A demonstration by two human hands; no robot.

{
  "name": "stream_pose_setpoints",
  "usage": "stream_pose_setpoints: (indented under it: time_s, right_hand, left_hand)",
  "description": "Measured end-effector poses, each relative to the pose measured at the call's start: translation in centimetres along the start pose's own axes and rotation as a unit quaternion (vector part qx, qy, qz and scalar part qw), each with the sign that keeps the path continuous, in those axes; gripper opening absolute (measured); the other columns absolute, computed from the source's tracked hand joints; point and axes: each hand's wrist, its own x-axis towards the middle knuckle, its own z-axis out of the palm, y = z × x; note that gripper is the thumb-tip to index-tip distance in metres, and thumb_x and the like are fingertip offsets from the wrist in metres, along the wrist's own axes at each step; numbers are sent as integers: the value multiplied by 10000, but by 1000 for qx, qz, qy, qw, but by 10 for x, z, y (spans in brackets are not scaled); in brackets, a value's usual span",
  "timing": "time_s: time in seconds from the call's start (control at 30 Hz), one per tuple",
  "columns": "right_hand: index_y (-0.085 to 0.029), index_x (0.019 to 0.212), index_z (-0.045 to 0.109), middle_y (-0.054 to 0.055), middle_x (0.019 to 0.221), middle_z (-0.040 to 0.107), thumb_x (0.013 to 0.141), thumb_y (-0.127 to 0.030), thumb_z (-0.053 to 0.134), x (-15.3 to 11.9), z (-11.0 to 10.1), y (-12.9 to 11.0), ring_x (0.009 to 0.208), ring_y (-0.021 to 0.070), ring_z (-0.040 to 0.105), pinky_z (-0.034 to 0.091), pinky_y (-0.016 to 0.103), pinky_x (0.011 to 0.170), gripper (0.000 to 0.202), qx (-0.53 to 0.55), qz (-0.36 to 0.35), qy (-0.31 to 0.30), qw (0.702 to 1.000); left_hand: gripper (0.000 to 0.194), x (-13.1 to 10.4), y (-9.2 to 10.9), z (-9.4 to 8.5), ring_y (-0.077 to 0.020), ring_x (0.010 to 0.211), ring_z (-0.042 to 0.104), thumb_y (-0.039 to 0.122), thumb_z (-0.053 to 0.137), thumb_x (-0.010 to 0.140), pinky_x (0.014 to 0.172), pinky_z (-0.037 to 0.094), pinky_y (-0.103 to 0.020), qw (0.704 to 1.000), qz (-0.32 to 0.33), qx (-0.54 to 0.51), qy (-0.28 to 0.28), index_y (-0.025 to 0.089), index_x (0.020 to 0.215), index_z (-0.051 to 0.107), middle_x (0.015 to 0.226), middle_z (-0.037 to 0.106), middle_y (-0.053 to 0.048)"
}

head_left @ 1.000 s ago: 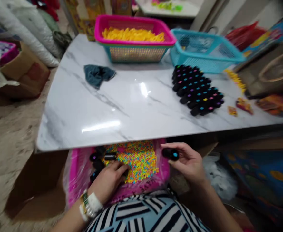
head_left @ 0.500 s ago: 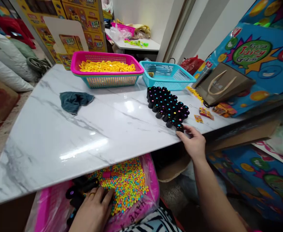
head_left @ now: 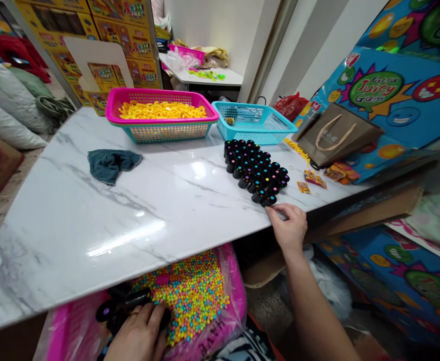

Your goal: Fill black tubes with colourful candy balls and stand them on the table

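Observation:
Many black cylinders (head_left: 257, 168) with coloured dots on top stand packed together on the marble-patterned table (head_left: 130, 215). My right hand (head_left: 288, 220) is beside the nearest one at the table's front edge, thumb and fingers apart with nothing between them. Below the edge, a pink basket (head_left: 237, 281) lined with clear plastic holds small multicoloured balls (head_left: 197, 291). Over its left part my left hand (head_left: 143, 326) has its fingers curled round a black cylinder (head_left: 165, 318), which is partly hidden. More black cylinders (head_left: 109, 311) lie left of that hand.
A pink basket (head_left: 111, 108) of yellow rings, a blue basket (head_left: 257, 135) and a dark cloth (head_left: 111, 163) are on the table. At the right are a brown paper bag (head_left: 336, 135), small packets (head_left: 313, 178) and blue cartons (head_left: 404, 100).
My right hand has drawn back from the front cylinder, which now stands with the others. My left hand has closed round a black cylinder. The view has shifted slightly.

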Motion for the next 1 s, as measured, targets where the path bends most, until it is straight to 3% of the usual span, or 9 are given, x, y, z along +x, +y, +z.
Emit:
stream_pose_setpoints:
  time_s: [0.1, 0.2, 0.3, 0.4, 0.53, 0.63, 0.73, 0.83, 1.0]
  right_hand:
    - [-200, 688, 682, 44, 743, 674, 784, -405, 684, 5, -6, -7, 785, 224, 599, 459, 381, 817, 226, -9, -28, -11, 1000]
    - [-179, 773, 692, 50, 784, 677, 808, -337, 677, -16, -18, -27, 812, 225, 611, 456, 411, 863, 163, 6, -87, 35, 996]
    - [-217, 917, 697, 42, 906, 682, 798, -231, 696, -57, -25, -59, 902, 221, 616, 462, 415, 901, 120, 119, -167, -78, 976]
    - [-294, 1030, 690, 35, 1116, 674, 785, -146, 698, -103, -25, -94, 1058, 252, 573, 436, 437, 939, 287, 209, -314, -223, 899]
    - [-265, 1179, 642, 44, 1309, 607, 850, -132, 629, -144, -7, -123, 1172, 254, 501, 416, 419, 945, 355, 263, -489, -283, 782]
    - [-217, 1220, 612, 62, 1303, 613, 922, -152, 531, -158, 12, -130, 1111, 244, 524, 450, 391, 848, 315, 262, -564, -384, 682]
    - [-203, 1202, 615, 71, 1255, 640, 945, -164, 484, -166, 22, -133, 956, 231, 562, 460, 383, 747, 291, 232, -602, -447, 619]
    - [-182, 1123, 644, 89, 1123, 692, 936, -173, 502, -166, 20, -134, 872, 215, 576, 473, 382, 733, 236, 247, -572, -497, 604]
    - [-228, 1158, 628, 37, 1050, 708, 878, -181, 588, -145, 3, -122, 950, 164, 631, 521, 338, 841, 287, 376, -270, -624, 629]
  left_hand:
    - [332, 1, 6, -13, -259, 940, 677, 280, 401, 901, 838, 538, -405, 998, -31, -56, -18, 161, 1144, 594, 1045, 689, -141]
    - [434, 5, 11, -30, -259, 833, 687, 336, 442, 896, 743, 527, -384, 990, -70, -107, -55, 117, 1269, 475, 931, 700, -127]
    - [446, 14, 4, -35, -224, 696, 660, 385, 584, 840, 656, 480, -315, 976, -94, -158, -113, 119, 1189, 503, 731, 671, -44]
    - [386, 21, -7, -32, -194, 658, 635, 376, 656, 805, 632, 444, -276, 962, -106, -209, -139, 129, 1073, 530, 658, 635, -2]
    - [304, 23, -11, -28, -187, 712, 644, 281, 624, 833, 661, 449, -266, 967, -89, -206, -120, 133, 1078, 521, 746, 660, -25]
    - [240, 23, -10, -24, -204, 783, 656, 150, 570, 827, 700, 461, -275, 976, -89, -173, -102, 124, 1058, 512, 805, 670, -55]
    - [217, 15, -3, -23, -233, 780, 657, 80, 492, 832, 696, 468, -306, 975, -115, -162, -96, 104, 1047, 499, 784, 662, -82]
    - [177, -4, 5, -33, -242, 794, 637, 139, 445, 896, 705, 480, -337, 984, -113, -123, -69, 118, 1065, 494, 833, 648, -101]
    - [285, -41, 8, -51, -281, 955, 536, 410, 576, 879, 855, 467, -432, 996, -91, -22, -7, 142, 979, 583, 947, 592, -120]
